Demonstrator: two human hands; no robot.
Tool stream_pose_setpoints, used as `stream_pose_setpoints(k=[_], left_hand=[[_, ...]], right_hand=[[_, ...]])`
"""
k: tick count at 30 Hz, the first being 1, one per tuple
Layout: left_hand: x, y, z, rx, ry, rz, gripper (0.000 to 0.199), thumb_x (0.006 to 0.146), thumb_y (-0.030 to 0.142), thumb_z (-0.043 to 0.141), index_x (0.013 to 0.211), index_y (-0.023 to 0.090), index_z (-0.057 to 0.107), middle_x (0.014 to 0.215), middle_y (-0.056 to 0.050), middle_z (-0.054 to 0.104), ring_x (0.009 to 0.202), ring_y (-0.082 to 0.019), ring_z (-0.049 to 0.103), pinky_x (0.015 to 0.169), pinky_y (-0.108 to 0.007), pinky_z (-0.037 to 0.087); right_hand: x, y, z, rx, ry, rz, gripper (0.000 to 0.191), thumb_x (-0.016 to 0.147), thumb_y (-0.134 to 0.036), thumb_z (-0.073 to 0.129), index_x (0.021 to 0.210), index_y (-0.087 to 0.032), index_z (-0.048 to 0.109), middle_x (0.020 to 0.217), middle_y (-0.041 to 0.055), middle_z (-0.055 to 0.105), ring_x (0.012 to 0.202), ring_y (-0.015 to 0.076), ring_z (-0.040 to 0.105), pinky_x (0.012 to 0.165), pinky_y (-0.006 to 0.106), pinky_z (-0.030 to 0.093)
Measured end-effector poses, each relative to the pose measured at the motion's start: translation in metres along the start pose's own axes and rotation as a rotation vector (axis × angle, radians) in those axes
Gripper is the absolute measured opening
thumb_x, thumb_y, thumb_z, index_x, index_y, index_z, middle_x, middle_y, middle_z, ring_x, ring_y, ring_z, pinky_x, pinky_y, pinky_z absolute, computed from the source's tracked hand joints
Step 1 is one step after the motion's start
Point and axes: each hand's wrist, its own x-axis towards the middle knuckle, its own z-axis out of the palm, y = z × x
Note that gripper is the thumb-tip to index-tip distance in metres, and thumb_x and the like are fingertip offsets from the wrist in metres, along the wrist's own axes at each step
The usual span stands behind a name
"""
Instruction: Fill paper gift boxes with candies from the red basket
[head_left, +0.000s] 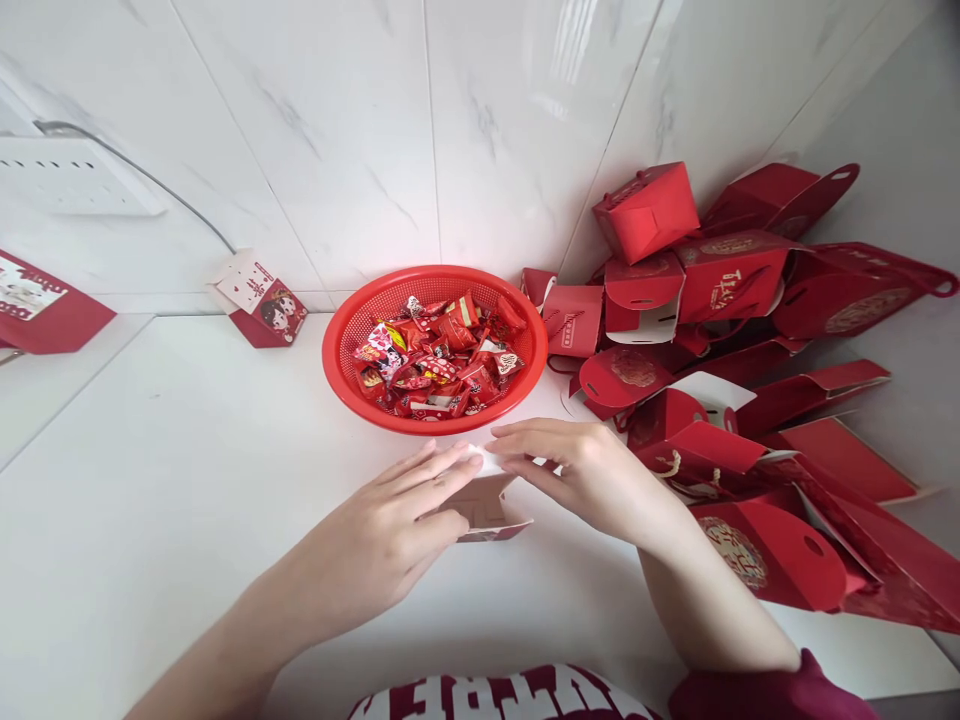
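Note:
A small open paper gift box (486,508) stands on the white tabletop between my hands, its bare inside facing up and its white flap at the back. My left hand (397,525) holds the left side of the box, with long fingers over the back flap and the thumb at the rim. From the right, my right hand (574,462) has its fingertips on the same flap, pinching at its edge. Just behind them sits a red plastic basket (339,385) filled with wrapped candies (442,355). My fingers hide part of the box.
Many red gift boxes (731,285) are heaped along the right side by the wall. A closed box with a cartoon couple (262,305) stands at the back left. Another red box (60,315) is at the far left, below a white power strip (71,175) with a grey cable.

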Motion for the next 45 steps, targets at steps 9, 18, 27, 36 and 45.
stream_pose_setpoints(k=[9,18,27,36,45], left_hand=[[0.009,-0.003,-0.001,-0.333,-0.103,-0.217,0.023,0.1,0.025,0.042,0.112,0.026,0.061,0.141,0.003,0.056,0.133,-0.018,0.051,0.111,-0.034,0.045],[0.016,0.002,0.01,-0.535,0.022,-0.646,0.025,0.098,0.042,0.049,0.113,0.036,0.067,0.113,0.011,0.072,0.096,-0.012,0.07,0.081,-0.018,0.052],[0.015,0.0,0.015,-0.416,-0.025,-0.579,0.03,0.101,0.031,0.04,0.094,0.026,0.069,0.08,0.006,0.072,0.065,-0.009,0.064,0.061,-0.02,0.043],[0.016,-0.006,0.01,-0.445,0.016,-0.552,0.022,0.101,0.033,0.041,0.105,0.025,0.061,0.097,0.001,0.071,0.079,-0.014,0.067,0.07,-0.023,0.049],[0.015,-0.013,-0.007,-0.458,-0.167,-0.267,0.022,0.098,0.027,0.044,0.1,0.027,0.066,0.141,0.002,0.053,0.132,-0.02,0.049,0.102,-0.03,0.044]], right_hand=[[-0.001,-0.007,0.001,-0.193,-0.116,0.002,0.019,0.096,-0.029,0.059,0.1,-0.023,0.075,0.094,0.0061,0.077,0.084,0.0197,0.072,0.073,0.026,0.05],[-0.002,-0.007,0.009,-0.308,-0.138,0.005,0.022,0.099,-0.026,0.05,0.099,-0.021,0.072,0.086,0.0026,0.077,0.067,0.0157,0.069,0.058,0.026,0.036],[0.0,-0.005,0.012,-0.324,-0.186,-0.053,0.021,0.098,-0.02,0.05,0.095,-0.017,0.071,0.071,0.0017,0.071,0.055,0.0128,0.06,0.055,0.027,0.031],[0.003,-0.006,0.008,-0.14,-0.167,-0.082,0.03,0.098,-0.009,0.043,0.11,-0.023,0.066,0.106,0.0039,0.073,0.088,0.0151,0.069,0.071,0.024,0.046],[0.003,-0.01,-0.005,-0.172,-0.305,-0.007,0.021,0.098,-0.031,0.052,0.096,-0.024,0.072,0.111,0.005,0.07,0.095,0.0192,0.067,0.078,0.03,0.049]])
